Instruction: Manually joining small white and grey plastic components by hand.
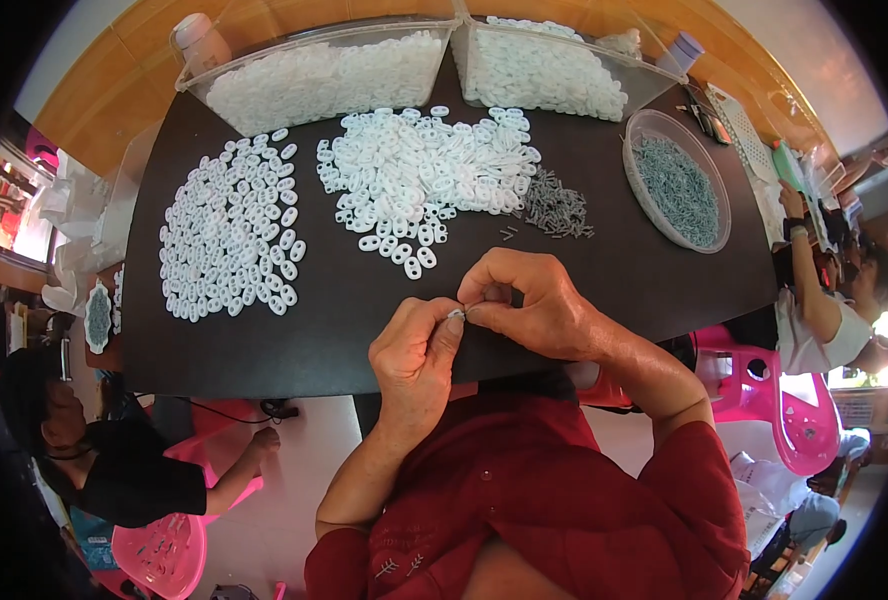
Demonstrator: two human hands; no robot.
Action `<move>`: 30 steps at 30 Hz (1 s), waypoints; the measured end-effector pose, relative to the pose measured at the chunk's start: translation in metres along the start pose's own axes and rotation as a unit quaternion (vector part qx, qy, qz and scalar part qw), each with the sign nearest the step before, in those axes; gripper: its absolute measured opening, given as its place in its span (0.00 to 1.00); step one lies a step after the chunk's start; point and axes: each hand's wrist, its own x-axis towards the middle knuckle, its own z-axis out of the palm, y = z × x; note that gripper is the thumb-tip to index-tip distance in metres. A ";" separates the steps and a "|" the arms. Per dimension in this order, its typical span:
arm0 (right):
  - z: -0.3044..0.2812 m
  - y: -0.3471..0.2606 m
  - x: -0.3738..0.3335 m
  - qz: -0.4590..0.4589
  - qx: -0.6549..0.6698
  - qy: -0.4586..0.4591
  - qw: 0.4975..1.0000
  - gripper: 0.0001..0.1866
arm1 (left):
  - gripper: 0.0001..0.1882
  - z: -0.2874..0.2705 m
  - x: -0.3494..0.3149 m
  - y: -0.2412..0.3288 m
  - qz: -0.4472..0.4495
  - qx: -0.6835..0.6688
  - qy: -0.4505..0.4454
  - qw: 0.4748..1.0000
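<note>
Above the table's near edge, my left hand (pixel 416 360) pinches a small white plastic piece (pixel 455 314) between thumb and forefinger. My right hand (pixel 536 303) meets it from the right, thumb and forefinger closed at the piece; whatever they hold is too small to make out. Just beyond my hands lies a heap of white oval plastic pieces (pixel 404 160), many with two holes. Small grey pins (pixel 556 207) are piled against its right side. More white oval pieces (pixel 224 230) are spread in a single patch on the left.
Two clear bins, a left bin (pixel 314 48) and a right bin (pixel 576 43), hold white pieces at the back. A round clear tray (pixel 729 215) of grey pins stands right. People sit on both sides, near a pink chair (pixel 164 550) and another pink chair (pixel 804 425).
</note>
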 end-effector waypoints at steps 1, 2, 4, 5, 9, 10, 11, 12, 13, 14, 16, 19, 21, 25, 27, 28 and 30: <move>0.000 -0.001 0.001 0.000 0.000 -0.001 1.000 0.07 | 0.03 0.000 0.001 0.002 0.019 0.031 0.001 0.999; 0.000 -0.004 0.001 0.026 0.019 -0.007 0.999 0.07 | 0.03 0.000 0.001 0.001 0.018 0.032 0.001 0.999; 0.001 -0.005 0.002 0.052 0.037 -0.012 0.998 0.06 | 0.03 0.001 0.002 -0.003 0.091 0.105 0.021 0.990; 0.003 -0.003 0.003 0.062 0.062 -0.007 0.996 0.06 | 0.03 0.002 0.002 -0.002 0.091 0.105 0.021 0.990; 0.006 -0.002 0.006 0.079 0.104 -0.009 0.991 0.06 | 0.04 0.003 0.003 -0.003 0.160 0.176 0.048 0.970; 0.006 -0.002 0.006 0.077 0.104 -0.009 0.992 0.06 | 0.05 0.002 0.003 -0.004 0.161 0.176 0.053 0.970; 0.007 0.000 0.006 0.083 0.118 -0.011 0.990 0.06 | 0.05 0.001 0.003 -0.004 0.162 0.177 0.054 0.969; 0.008 0.001 0.007 0.088 0.132 -0.013 0.987 0.06 | 0.04 0.000 0.003 -0.004 0.145 0.160 0.046 0.975; 0.009 0.003 0.006 0.086 0.131 -0.015 0.987 0.06 | 0.04 -0.001 0.002 -0.004 0.127 0.144 0.038 0.981; 0.011 0.004 0.006 0.085 0.106 -0.012 0.991 0.06 | 0.04 -0.003 -0.001 -0.005 0.128 0.145 0.040 0.980; 0.011 0.002 0.007 0.081 0.080 -0.011 0.993 0.07 | 0.05 -0.007 -0.005 -0.010 -0.001 0.044 0.026 0.999; 0.009 0.000 0.012 0.073 0.079 -0.022 0.994 0.06 | 0.06 -0.012 -0.004 -0.009 -0.110 -0.109 0.038 0.987; 0.003 0.001 0.018 0.052 0.027 0.018 0.998 0.05 | 0.06 -0.014 -0.001 -0.007 -0.123 -0.141 0.056 0.981; 0.011 0.031 0.036 -0.134 -0.208 0.087 0.965 0.07 | 0.06 -0.019 0.002 -0.005 -0.124 -0.196 0.095 0.968; 0.023 0.037 0.042 -0.181 -0.240 0.118 0.946 0.07 | 0.06 -0.020 0.002 -0.008 -0.123 -0.194 0.097 0.968; 0.026 0.036 0.044 -0.185 -0.291 0.111 0.932 0.07 | 0.06 -0.020 0.001 -0.009 -0.123 -0.192 0.100 0.969; 0.029 0.037 0.045 -0.189 -0.342 0.104 0.915 0.07 | 0.06 -0.020 0.000 -0.010 -0.122 -0.189 0.102 0.969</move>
